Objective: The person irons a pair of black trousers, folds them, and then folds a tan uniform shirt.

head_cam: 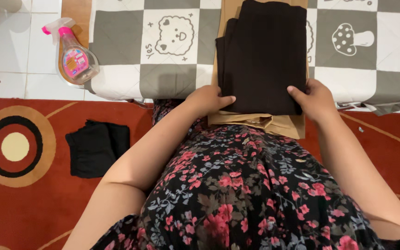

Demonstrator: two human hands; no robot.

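Observation:
A folded dark brown garment [265, 55] lies on top of a folded tan garment [260, 122], both on a grey-and-white checkered padded board [172, 78]. My left hand [208, 99] rests on the near left corner of the dark garment, fingers flat on the cloth. At the near right corner, my right hand [315, 99] presses the same garment with fingers curled over its edge. My lap, in a black floral dress [246, 190], fills the foreground.
A pink spray bottle [74, 58] lies at the board's left edge on white floor tiles. A folded black cloth [97, 147] sits on the red patterned rug [28, 203] to my left. The rug extends to both sides.

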